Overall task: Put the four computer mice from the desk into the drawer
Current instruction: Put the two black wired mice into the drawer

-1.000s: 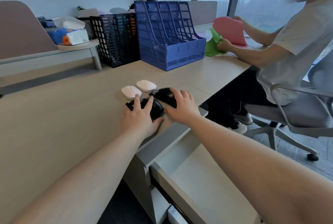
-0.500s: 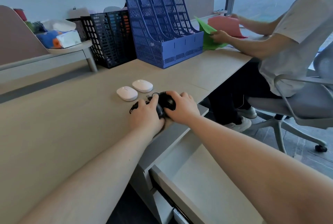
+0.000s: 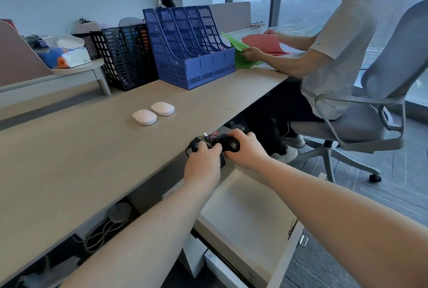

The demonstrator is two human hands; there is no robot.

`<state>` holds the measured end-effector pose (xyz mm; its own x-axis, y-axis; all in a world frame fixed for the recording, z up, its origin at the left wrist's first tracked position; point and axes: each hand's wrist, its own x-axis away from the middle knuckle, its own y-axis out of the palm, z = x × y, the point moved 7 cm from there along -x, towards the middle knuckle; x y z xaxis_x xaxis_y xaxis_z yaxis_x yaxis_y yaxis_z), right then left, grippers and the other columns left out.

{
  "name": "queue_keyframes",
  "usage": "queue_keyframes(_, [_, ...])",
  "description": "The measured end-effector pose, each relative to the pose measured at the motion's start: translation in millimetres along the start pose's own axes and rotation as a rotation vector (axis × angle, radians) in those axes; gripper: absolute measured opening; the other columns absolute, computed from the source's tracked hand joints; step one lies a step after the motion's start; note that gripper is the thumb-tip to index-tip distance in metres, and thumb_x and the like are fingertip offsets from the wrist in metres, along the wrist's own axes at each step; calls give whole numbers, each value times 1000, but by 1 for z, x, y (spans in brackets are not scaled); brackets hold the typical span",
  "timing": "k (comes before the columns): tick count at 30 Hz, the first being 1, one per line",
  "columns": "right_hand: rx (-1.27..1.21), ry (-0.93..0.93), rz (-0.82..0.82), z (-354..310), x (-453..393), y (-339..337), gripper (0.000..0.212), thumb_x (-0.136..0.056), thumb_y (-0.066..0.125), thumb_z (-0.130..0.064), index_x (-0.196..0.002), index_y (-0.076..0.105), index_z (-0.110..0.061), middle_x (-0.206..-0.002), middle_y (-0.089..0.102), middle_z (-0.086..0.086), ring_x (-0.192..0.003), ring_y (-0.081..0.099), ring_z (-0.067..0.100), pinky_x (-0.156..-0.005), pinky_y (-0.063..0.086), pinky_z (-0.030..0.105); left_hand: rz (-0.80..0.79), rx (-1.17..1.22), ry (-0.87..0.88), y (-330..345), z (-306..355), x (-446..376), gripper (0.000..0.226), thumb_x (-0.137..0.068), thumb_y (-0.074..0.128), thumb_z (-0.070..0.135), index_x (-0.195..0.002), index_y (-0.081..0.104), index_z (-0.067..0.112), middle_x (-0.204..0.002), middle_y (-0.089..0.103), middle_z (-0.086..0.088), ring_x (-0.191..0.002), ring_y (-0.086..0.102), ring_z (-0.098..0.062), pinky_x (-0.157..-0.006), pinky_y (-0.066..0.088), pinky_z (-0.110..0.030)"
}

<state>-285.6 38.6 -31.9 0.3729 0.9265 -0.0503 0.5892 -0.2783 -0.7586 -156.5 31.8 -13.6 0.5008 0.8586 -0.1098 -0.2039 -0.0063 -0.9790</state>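
Fingers of left hand (image 3: 202,164) and right hand (image 3: 246,148) each clamp a black mouse (image 3: 229,143) | light, smooth shells, loose cords; grip sides | above open drawer (image 3: 245,216)

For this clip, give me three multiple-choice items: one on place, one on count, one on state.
1. Where are the two black computer mice?
A. in both hands at the desk edge
B. beside the blue file rack
C. lying in the drawer

2. How many white oval mice lie on the desk?
A. one
B. two
C. four

3. The pale drawer is:
A. shut
B. open, nothing visible inside
C. open, full of papers

Key: 1 A, left hand and right hand grip them. 2 B, a second sits alongside. 3 B, bare floor shows.
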Motion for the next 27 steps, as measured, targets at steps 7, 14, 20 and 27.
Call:
queue_keyframes(7, [98,98,-131,60,21,20,50,-80,65,-35,-127,49,-31,-115,46,9,-96,58,31,-88,51,37,-178,-5,-34,68,16,21,42,-88,48,1,-127,44,18,-122,45,-16,-100,56,-40,-79,48,-42])
queue_keyframes(14, [110,164,-249,104,8,70,50,-78,62,-38,-126,49,-33,-119,54,12,-109,55,29,-93,50,39,-263,-21,-102,135,2,5,39,-90,39,0,-125,47,15,-120,46,-16,-104,53,-38,-72,43,-36])
queue_keyframes(20, [133,186,-322,119,-10,109,55,-81,62,-34,-133,45,-32,-123,46,13,-113,55,30,-97,48,34,-331,-97,-146,178,-20,-15,45,-88,43,-1,-130,45,15,-128,41,-18,-109,48,-44,-77,48,-37])
queue_keyframes(27, [165,120,-334,114,-25,139,66,-82,66,-31,-141,37,-31,-127,40,13,-110,57,35,-97,49,38,-491,-81,-192,194,-30,-18,62,-91,53,10,-146,24,18,-153,13,-22,-135,13,-59,-101,42,-47])
